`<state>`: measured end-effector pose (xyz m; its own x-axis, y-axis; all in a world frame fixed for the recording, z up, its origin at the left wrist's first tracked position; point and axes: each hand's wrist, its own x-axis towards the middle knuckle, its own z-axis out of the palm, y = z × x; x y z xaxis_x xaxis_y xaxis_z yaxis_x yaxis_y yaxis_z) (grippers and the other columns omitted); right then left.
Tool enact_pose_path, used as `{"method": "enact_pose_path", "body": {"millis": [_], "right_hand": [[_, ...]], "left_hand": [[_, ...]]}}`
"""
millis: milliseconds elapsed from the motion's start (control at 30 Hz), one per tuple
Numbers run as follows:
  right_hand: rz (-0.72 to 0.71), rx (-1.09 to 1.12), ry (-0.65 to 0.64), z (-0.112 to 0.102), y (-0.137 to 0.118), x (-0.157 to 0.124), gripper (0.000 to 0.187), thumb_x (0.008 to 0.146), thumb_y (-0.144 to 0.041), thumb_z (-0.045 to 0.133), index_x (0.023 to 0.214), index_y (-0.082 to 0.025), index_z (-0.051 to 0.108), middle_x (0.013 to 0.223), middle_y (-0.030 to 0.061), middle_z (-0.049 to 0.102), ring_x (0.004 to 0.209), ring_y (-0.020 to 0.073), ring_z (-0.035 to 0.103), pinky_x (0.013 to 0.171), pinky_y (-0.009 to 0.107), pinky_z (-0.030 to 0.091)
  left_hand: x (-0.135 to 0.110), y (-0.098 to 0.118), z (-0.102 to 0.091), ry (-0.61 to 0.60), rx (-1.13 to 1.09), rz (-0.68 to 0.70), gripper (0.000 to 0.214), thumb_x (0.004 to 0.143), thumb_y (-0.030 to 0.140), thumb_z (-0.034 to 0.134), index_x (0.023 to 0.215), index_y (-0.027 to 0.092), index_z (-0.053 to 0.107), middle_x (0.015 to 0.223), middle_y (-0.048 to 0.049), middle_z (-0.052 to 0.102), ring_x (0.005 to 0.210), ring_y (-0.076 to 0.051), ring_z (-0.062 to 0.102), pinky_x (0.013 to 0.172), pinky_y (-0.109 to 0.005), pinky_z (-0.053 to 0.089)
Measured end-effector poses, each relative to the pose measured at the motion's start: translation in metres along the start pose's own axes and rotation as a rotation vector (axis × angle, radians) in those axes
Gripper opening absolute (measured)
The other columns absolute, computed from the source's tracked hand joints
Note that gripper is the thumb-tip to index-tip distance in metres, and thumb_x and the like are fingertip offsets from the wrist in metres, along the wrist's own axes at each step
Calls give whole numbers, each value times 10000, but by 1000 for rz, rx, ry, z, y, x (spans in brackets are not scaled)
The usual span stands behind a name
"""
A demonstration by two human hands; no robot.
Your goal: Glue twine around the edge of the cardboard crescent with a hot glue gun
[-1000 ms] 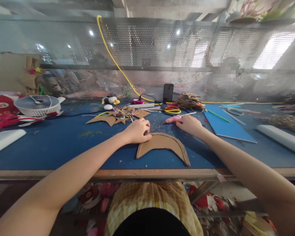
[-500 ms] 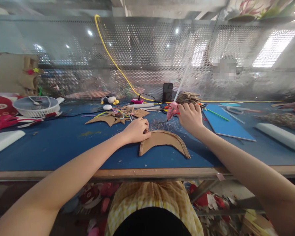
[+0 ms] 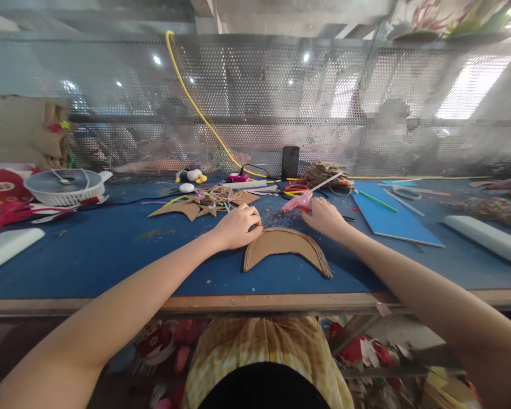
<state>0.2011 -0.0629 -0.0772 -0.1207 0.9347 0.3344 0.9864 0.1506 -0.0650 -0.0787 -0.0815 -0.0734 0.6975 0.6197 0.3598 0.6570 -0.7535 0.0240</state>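
A crescent of layered brown cardboard (image 3: pixel 283 243) lies on the blue tabletop before me, its two points toward me. At its upper left end my left hand (image 3: pixel 241 226) is closed, with curled fingers and thumb pinching the edge. My right hand (image 3: pixel 323 217) is wrapped round the handle of a pink hot glue gun (image 3: pixel 298 201), just beyond the crescent's right side. The gun lies tilted low over the table, nozzle pointing left, and a pale glue stick (image 3: pixel 327 180) sticks out of its back. My right fingertips are partly hidden behind the hand.
Cardboard offcuts (image 3: pixel 176 210) and tangled string (image 3: pixel 225 193) lie beyond my left hand. A phone (image 3: pixel 290 162) leans on the perforated screen (image 3: pixel 255 85). To the right are a blue board (image 3: pixel 396 218) and a white block (image 3: pixel 488 236); a white basket (image 3: pixel 68 190) stands left.
My right hand has lowered the glue gun toward the table and tipped it flatter, so its nozzle points left rather than down. My left hand and the crescent have stayed in place.
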Motion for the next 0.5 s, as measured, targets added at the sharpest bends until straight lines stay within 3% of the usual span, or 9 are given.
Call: {"method": "enact_pose_path", "body": {"millis": [200, 333, 500], "right_hand": [[-97, -110, -13, 4, 5, 3, 350, 921, -285, 455, 1096, -170, 735, 1077, 147, 726, 1003, 269, 657, 853, 335, 464], [-124, -120, -32, 7, 8, 5, 352, 914, -298, 471, 1063, -202, 775, 1019, 126, 752, 969, 273, 665, 841, 341, 463], [-227, 1, -37, 5, 9, 4, 423, 900, -227, 462, 1201, -322, 745, 1148, 11, 762, 997, 215, 669, 863, 289, 463]], "left_hand": [[0, 2, -1, 12, -7, -2, 286, 978, 281, 455, 880, 177, 703, 1053, -93, 679, 1019, -259, 564, 953, -429, 464], [0, -2, 0, 50, -48, -20, 260, 986, 282, 442, 969, 189, 684, 1061, -84, 676, 1049, -258, 579, 987, -435, 461], [1, -8, -2, 208, -245, -140, 225, 966, 301, 455, 1009, 188, 645, 1056, -69, 677, 977, -213, 623, 929, -383, 496]]}}
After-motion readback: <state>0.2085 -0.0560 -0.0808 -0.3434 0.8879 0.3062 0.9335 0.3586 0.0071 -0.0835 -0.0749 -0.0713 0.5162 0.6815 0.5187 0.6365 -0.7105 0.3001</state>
